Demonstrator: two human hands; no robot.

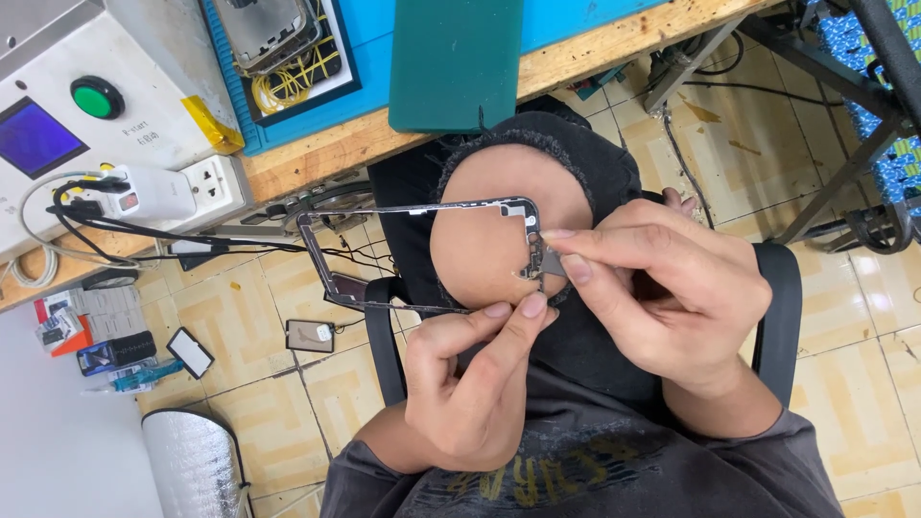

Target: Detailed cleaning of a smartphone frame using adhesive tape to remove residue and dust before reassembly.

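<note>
The left hand (470,384) is pinching the bottom edge of a thin metal phone frame (384,251) — the frame is sticking out past those fingers. The right hand (662,288) is squeezing a small grey piece (554,263) with 2 fingers, right against the frame's corner.

The person's left hand (470,384) is in the lower middle of the frame, the wrist bent and the palm turned toward the body, with thumb and forefinger stretched upward and pressed together in a pinch. The right hand (662,288) comes from the lower right, its back facing up, fingers curled, thumb and forefinger pointing left and closed in a fine pinch. The fingertips of both hands nearly meet at the centre.
</note>
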